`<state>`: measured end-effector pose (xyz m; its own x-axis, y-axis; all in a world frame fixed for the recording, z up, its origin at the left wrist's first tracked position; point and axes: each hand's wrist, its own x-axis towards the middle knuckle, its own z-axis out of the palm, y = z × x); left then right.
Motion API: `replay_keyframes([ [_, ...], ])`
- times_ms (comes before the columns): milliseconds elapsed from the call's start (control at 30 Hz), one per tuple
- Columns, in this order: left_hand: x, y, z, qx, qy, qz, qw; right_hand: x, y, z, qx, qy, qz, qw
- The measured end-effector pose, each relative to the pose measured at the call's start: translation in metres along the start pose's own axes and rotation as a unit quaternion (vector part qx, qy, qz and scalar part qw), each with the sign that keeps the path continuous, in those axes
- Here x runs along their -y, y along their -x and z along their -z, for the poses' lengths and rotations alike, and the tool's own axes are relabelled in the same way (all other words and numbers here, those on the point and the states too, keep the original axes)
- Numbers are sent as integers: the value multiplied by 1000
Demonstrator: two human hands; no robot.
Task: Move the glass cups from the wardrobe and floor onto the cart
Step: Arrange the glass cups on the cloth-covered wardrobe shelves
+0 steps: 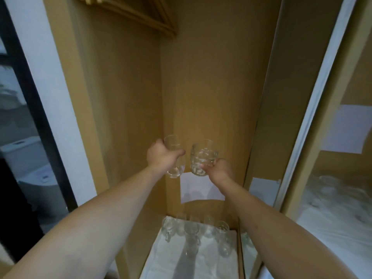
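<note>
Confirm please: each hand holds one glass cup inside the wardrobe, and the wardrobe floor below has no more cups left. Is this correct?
Not quite. The left hand and right hand do each hold a glass cup, but the head view shows more cups standing on the white liner on the wardrobe floor below.

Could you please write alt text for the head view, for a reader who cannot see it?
Two bare hands each hold a glass cup up inside a wooden wardrobe: left hand on a smooth cup, right hand on a patterned cup. More glass cups stand below on white cloth.
</note>
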<state>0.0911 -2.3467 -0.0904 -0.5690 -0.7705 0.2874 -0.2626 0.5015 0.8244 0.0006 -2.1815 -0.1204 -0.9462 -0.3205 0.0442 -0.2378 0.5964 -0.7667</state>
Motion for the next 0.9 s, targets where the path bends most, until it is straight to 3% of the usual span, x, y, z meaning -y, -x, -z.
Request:
replay_keyframes([
  [200, -19, 11, 49, 5, 93, -67, 993, 34, 41, 28, -19, 3, 23, 1000],
  [500, -9, 60, 125, 34, 213, -87, 973, 62, 137, 27, -70, -7, 11, 997],
  [900, 0, 138, 160, 117, 250, -91, 957, 39, 240, 33, -99, -10, -21, 995],
])
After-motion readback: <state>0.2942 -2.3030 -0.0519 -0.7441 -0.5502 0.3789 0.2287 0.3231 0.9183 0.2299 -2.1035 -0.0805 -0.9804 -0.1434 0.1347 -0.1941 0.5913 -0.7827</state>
